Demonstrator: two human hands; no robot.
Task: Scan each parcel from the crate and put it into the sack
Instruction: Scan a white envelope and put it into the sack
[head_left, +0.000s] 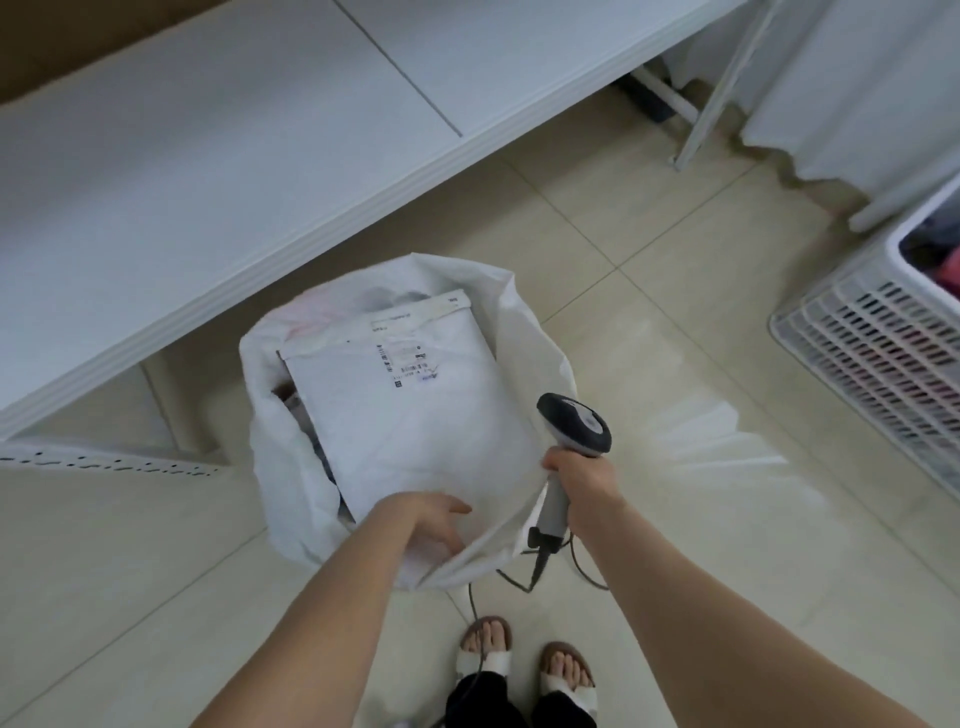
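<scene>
A white sack (291, 467) stands open on the tiled floor. A flat white parcel (415, 415) with a printed label lies tilted in its mouth, over other parcels. My left hand (434, 525) reaches into the sack's near side, fingers relaxed and spread, touching the parcel's near end. My right hand (584, 480) grips the handle of a grey barcode scanner (574, 423), head pointing away from me. The sack's near rim is drawn up against that hand. A white slotted crate (878, 374) with colourful contents stands at the right edge.
A long white table (208, 156) runs across the top left, its edge just behind the sack. A perforated white edge (104, 462) shows at the left. The scanner's cable (587, 569) loops on the floor by my sandalled feet (524, 660).
</scene>
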